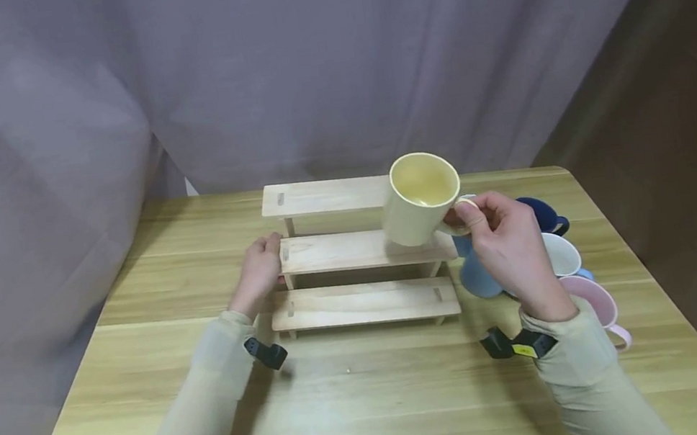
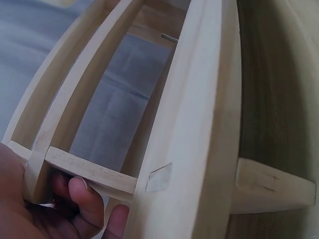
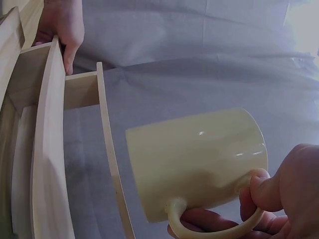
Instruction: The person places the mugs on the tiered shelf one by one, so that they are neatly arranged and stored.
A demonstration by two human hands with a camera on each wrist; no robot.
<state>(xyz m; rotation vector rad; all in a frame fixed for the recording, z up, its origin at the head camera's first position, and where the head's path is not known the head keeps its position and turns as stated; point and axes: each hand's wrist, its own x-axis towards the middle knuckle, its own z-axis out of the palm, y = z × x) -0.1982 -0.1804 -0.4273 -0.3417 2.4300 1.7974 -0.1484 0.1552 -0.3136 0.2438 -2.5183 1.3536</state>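
Observation:
A yellow mug is held by its handle in the right hand, in the air over the right part of a three-step wooden shelf. Its mouth tilts toward the head camera. In the right wrist view, thumb and fingers pinch the mug's handle. The left hand is at the shelf's left end, beside the middle step. The left wrist view shows its fingers curled round the side frame of the shelf.
To the right of the shelf stand several cups: a dark blue one, a white-lined one, a pink one and a light blue one, partly behind the right hand. A grey curtain hangs behind the table.

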